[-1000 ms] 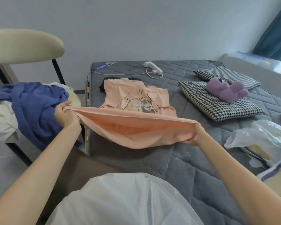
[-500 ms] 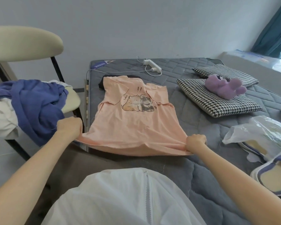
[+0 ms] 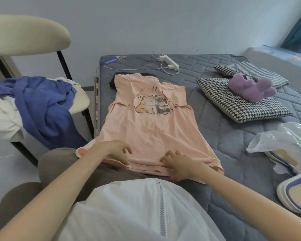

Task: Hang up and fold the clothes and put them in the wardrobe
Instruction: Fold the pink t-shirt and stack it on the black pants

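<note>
Head view, item: peach T-shirt [image 3: 151,129], cartoon print up, spread flat on the grey bed [image 3: 224,136] with its hem at the near edge and its collar over a dark garment [image 3: 115,79]; thin jersey, judged light, limp and quick to crease or slide on the quilted cover. Left hand [image 3: 115,150] and right hand [image 3: 177,164] both rest on the hem with fingers loosely bent, gripping nothing. Handling note: best taken by pinching hem corners or shoulder seams, since cloth this soft probably sags wherever unsupported; further clothes, a blue garment [image 3: 42,105] among them, lie heaped on the chair [image 3: 80,101] to the left.
</note>
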`<state>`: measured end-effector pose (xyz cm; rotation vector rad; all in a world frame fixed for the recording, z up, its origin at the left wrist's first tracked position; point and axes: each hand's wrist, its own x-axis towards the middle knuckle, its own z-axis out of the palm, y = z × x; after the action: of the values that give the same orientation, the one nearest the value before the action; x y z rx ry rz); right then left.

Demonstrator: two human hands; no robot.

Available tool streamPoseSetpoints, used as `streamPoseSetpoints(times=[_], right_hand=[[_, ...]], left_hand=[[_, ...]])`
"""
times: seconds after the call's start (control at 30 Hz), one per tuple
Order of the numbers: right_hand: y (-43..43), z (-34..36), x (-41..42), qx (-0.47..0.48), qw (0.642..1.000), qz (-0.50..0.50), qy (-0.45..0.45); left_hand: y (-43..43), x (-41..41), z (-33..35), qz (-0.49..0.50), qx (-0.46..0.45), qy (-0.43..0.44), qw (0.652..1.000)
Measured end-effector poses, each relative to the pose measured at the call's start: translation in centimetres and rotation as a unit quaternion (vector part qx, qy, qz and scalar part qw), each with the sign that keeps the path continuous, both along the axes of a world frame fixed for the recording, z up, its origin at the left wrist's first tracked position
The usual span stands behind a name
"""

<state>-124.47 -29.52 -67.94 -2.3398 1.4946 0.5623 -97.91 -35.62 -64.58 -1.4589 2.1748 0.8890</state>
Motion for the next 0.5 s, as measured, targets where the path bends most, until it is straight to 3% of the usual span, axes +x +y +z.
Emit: streamPoseSetpoints(times=[0.07, 0.2, 0.33, 0.5], right_hand=[[0.4, -1.1, -0.3, -0.079, 0.996, 0.036, 0.024], [0.0, -1.9, -0.6, -0.145, 0.987, 0.060, 0.032], [-1.3, -0.7, -1.5, -0.174, 0.983, -0.008, -0.051], [-2.4, 0.8, -2.5, -0.142, 0.963, -0.123, -0.196]], left_hand=[[-0.2, -0.9, -1.4, -0.013, -0.011, -0.009, 1.000], [-0.3, -1.2, -3.0, -0.001, -0.002, -0.005, 1.000], [-0.7, -1.4, -3.7, -0.027, -0.029, -0.031, 0.999], [-1.4, -0.9, -3.7, -0.035, -0.080, -0.040, 0.995]])
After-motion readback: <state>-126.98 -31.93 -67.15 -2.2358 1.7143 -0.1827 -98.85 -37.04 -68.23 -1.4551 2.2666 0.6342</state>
